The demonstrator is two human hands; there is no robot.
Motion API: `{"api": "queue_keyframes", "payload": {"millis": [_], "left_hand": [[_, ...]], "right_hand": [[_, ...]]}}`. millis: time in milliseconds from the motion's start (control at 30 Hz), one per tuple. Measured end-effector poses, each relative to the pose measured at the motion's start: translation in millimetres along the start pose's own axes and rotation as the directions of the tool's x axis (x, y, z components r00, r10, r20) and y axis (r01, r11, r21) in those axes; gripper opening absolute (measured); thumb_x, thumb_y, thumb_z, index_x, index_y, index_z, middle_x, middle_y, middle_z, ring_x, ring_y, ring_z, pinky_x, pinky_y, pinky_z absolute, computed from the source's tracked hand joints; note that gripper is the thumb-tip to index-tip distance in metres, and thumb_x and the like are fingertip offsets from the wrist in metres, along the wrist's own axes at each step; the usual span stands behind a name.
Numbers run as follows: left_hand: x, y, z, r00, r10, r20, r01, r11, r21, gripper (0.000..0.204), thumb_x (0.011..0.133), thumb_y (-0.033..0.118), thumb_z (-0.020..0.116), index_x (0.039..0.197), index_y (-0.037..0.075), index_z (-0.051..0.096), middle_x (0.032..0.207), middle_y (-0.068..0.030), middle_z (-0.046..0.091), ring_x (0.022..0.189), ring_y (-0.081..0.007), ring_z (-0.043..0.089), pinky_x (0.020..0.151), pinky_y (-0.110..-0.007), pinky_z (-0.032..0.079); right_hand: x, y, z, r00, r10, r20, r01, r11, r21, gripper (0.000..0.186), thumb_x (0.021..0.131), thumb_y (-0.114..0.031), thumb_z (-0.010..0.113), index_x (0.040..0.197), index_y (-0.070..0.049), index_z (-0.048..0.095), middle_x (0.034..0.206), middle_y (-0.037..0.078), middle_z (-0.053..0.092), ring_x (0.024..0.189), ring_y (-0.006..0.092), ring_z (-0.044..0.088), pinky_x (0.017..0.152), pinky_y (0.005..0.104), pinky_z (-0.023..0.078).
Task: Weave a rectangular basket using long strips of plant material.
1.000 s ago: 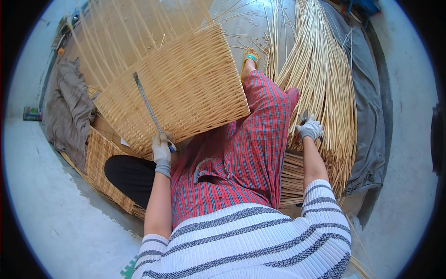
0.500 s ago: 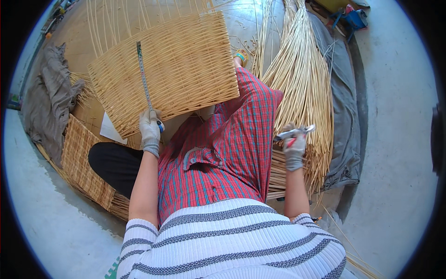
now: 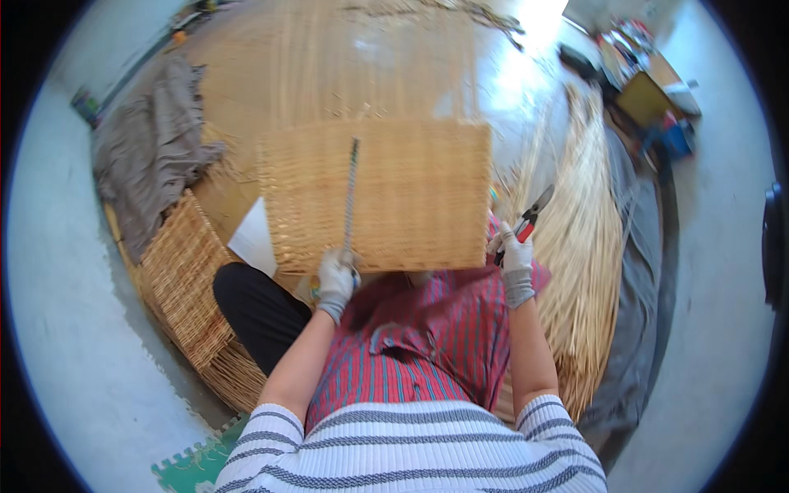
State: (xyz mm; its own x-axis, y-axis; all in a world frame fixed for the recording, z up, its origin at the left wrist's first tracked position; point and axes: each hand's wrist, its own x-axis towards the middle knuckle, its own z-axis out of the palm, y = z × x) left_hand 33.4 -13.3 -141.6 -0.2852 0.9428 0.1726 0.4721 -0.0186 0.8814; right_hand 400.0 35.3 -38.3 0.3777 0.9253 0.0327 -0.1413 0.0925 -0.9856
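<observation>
A woven wicker panel lies across in front of me, its near edge by my lap. My left hand, in a white and grey glove, is closed round a tape measure at that edge; the drawn-out blade runs over the weave toward the far side. Beside the panel's right near corner is my gloved right hand. It grips pruning shears by their red handle, with the dark blades pointing up and to the right. The tape's case is mostly hidden by my left fingers.
A large bundle of pale wicker rods lies at the right on grey cloth. Another woven panel and crumpled grey cloth are at the left. A white sheet sits near my knee. Long loose rods stretch beyond the panel.
The view has shifted and the panel now appears straighter. My right hand has come in from the rod bundle to the panel's right corner with the shears. My left hand keeps the tape on the panel.
</observation>
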Motion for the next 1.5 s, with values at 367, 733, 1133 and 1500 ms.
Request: {"api": "queue_keyframes", "payload": {"millis": [367, 733, 1133, 1500], "left_hand": [[47, 73, -35, 0.856, -0.342, 0.387, 0.513, 0.656, -0.554, 0.035, 0.11, 0.032, 0.043, 0.097, 0.004, 0.061, 0.086, -0.0116, 0.069, 0.054, -0.0141, 0.06, 0.046, -0.03, 0.052], [-21, 31, 2, 0.689, -0.526, 0.499, 0.719, 0.413, -0.559, 0.032, 0.109, 0.031, 0.046, 0.124, 0.003, 0.056, 0.084, -0.0114, 0.069, 0.061, -0.0186, 0.066, 0.051, -0.034, 0.058], [-10, 34, -9, 0.715, -0.482, 0.506, 0.699, 0.477, -0.533, 0.031, 0.11, 0.023, 0.039, 0.138, 0.011, 0.041, 0.086, -0.0133, 0.068, 0.061, -0.0175, 0.066, 0.046, -0.032, 0.055], [-22, 14, -11, 0.809, -0.491, 0.323, 0.572, 0.53, -0.626, 0.025, 0.11, 0.025, 0.04, 0.112, 0.006, 0.056, 0.081, -0.0097, 0.066, 0.057, -0.0162, 0.061, 0.049, -0.032, 0.054]], "right_hand": [[45, 100, 32, 0.982, -0.184, -0.051, 0.11, 0.762, -0.638, 0.036, 0.087, -0.01, 0.071, 0.119, -0.005, 0.056, 0.081, 0.004, 0.066, 0.056, 0.0147, 0.06, 0.052, 0.0318, 0.049], [77, 28, 75, 0.997, -0.038, -0.064, -0.036, 0.51, -0.86, 0.063, 0.085, -0.037, 0.071, 0.135, -0.003, 0.052, 0.11, 0.027, 0.07, 0.105, 0.0449, 0.067, 0.091, 0.0478, 0.052], [64, 12, 95, 0.997, -0.04, -0.064, -0.039, 0.467, -0.883, 0.058, 0.089, -0.037, 0.069, 0.133, -0.002, 0.052, 0.11, 0.025, 0.07, 0.103, 0.0441, 0.068, 0.089, 0.0485, 0.052], [49, 26, 79, 0.995, -0.071, -0.074, -0.033, 0.46, -0.887, 0.071, 0.09, -0.036, 0.066, 0.148, -0.003, 0.041, 0.111, 0.03, 0.069, 0.103, 0.0466, 0.067, 0.088, 0.0497, 0.052]]}}
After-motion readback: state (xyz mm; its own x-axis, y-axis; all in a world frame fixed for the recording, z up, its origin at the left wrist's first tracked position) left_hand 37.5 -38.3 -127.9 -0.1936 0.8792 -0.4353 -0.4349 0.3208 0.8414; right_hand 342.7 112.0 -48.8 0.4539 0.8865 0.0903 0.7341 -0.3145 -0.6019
